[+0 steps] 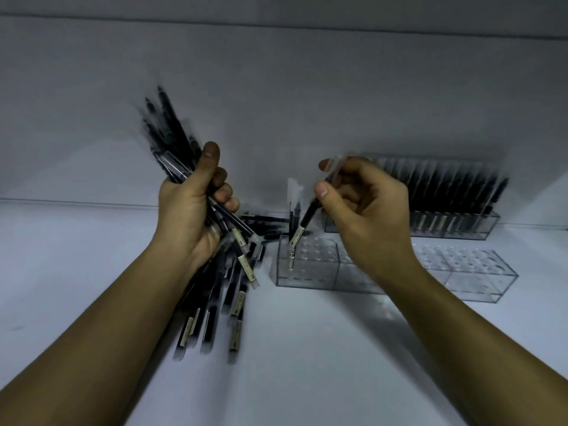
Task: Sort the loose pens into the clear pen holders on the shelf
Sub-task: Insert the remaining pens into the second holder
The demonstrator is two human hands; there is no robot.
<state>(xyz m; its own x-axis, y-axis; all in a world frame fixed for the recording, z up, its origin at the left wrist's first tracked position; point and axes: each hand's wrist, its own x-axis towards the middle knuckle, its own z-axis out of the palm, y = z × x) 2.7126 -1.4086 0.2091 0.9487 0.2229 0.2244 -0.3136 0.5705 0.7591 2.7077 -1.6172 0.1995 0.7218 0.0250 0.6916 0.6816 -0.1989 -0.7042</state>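
Gripping a fat bundle of black pens in clear sleeves (175, 149), the left hand (190, 210) has its fingers (226, 192) clamped tight around the middle of them, tips fanning up and left. Right hand (362, 210) pinches a single black pen with a tan label (302, 229) between thumb and fingers, tilted, its lower end down at the near-left corner of the clear acrylic pen holder with round holes (307, 269). One pen already stands upright there (291, 210). More loose black pens (215, 315) lie piled on the white shelf (307, 364) under the left wrist. Further back right, a second clear holder packed with dark pens (442, 204), and another clear holder (473, 272) just in front of it.
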